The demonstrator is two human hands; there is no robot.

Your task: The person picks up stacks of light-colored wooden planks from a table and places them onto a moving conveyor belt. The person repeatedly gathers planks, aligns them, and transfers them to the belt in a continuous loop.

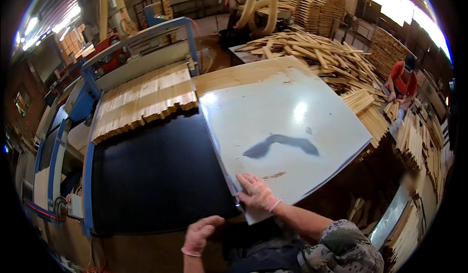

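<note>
My right hand [257,193], in a thin pale glove, lies flat near the close left corner of a light grey sheet-topped table [287,122]. Its fingers are stretched out and hold nothing. My left hand [201,235], gloved as well, hovers by the front edge of a black conveyor belt [156,175]. Its fingers point right, loosely extended, with nothing visible in them. At the belt's far end, a row of wooden strips [144,100] lies side by side with uneven near ends.
A blue machine frame [139,38] spans the far end of the belt. Loose wooden slats [312,53] are heaped behind the table. At the far right, a person in red [403,80] handles slats beside more stacked strips [414,136]. Ducts [251,5] hang at the back.
</note>
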